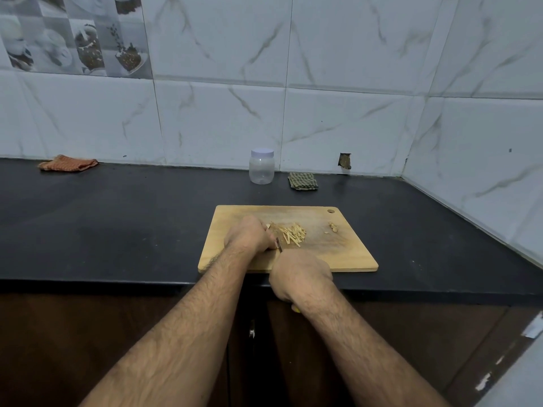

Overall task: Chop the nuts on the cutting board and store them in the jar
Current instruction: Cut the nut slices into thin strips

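A wooden cutting board (338, 254) lies on the black counter. A pile of pale slivered nuts (293, 234) sits at its middle, and a few whole nuts (332, 227) lie near its right end. My left hand (248, 235) is curled over a nut at the pile's left side. My right hand (301, 274) grips a knife by its handle. A short piece of the knife's blade (279, 245) shows between the two hands; a yellow handle end pokes out below my wrist. A clear plastic jar (261, 168) with a white lid on stands by the wall behind the board.
A folded green checked cloth (303, 181) lies right of the jar. An orange checked cloth (69, 163) lies far left by the wall. The counter front edge (117, 282) runs just below the board. A tiled wall closes the right side.
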The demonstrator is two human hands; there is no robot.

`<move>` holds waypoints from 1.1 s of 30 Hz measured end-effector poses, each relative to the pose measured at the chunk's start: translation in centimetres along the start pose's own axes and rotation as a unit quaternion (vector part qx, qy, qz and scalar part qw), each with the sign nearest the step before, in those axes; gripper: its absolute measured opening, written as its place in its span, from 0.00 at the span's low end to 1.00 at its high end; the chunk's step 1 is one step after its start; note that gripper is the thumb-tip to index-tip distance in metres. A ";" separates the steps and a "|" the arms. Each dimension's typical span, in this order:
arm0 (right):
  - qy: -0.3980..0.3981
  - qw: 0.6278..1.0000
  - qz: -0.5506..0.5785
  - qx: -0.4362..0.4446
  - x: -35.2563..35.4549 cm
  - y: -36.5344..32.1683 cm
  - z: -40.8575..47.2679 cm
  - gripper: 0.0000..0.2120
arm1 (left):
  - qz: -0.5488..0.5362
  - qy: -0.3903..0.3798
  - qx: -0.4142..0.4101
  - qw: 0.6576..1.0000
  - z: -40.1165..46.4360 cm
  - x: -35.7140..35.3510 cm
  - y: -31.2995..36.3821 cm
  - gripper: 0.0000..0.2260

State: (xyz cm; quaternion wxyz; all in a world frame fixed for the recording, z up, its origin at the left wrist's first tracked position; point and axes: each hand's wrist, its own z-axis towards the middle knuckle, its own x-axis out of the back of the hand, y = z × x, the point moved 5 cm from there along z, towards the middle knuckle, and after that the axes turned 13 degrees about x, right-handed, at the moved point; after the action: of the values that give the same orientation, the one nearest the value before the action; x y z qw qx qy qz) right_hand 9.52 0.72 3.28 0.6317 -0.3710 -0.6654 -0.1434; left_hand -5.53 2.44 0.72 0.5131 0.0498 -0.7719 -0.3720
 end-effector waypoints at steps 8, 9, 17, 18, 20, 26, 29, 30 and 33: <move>-0.008 0.999 -0.040 0.015 -0.5 0.3 -1.7 0.13 | -0.010 0.004 0.002 1.000 -0.1 0.0 -0.2 0.04; -0.010 0.999 -0.044 0.015 -0.6 0.4 -1.9 0.13 | -0.010 0.004 0.002 1.000 0.0 0.0 -0.2 0.05; 0.009 0.998 -0.055 0.010 -0.1 0.9 -1.7 0.13 | -0.003 0.001 -0.004 1.000 0.0 0.0 -0.2 0.04; 0.014 0.998 -0.053 0.007 0.1 0.9 -1.5 0.13 | -0.003 0.000 -0.005 1.000 0.1 0.0 -0.2 0.05; 0.020 0.999 -0.045 0.000 0.5 1.3 -1.1 0.13 | -0.003 0.001 -0.003 1.000 0.0 0.1 -0.3 0.05; 0.034 0.999 -0.034 0.002 0.9 2.0 -0.6 0.13 | -0.005 0.003 -0.009 1.000 -0.1 0.1 -0.3 0.05; 0.035 0.999 -0.036 0.015 0.7 1.9 -0.4 0.13 | -0.006 0.004 -0.014 1.000 -0.1 0.1 -0.2 0.05; 0.036 0.999 -0.037 0.017 0.7 1.8 -0.3 0.13 | -0.007 0.006 -0.016 1.000 -0.2 0.1 -0.2 0.05; 0.034 0.998 -0.053 0.023 0.8 1.9 -0.1 0.13 | -0.007 0.011 -0.016 1.000 -0.4 0.2 -0.2 0.06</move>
State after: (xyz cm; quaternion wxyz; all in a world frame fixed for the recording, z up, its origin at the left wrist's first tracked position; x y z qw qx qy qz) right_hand 10.90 2.18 3.53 0.6537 -0.3160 -0.6653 -0.1739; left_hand -5.37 1.95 0.83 0.5196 0.0515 -0.7597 -0.3875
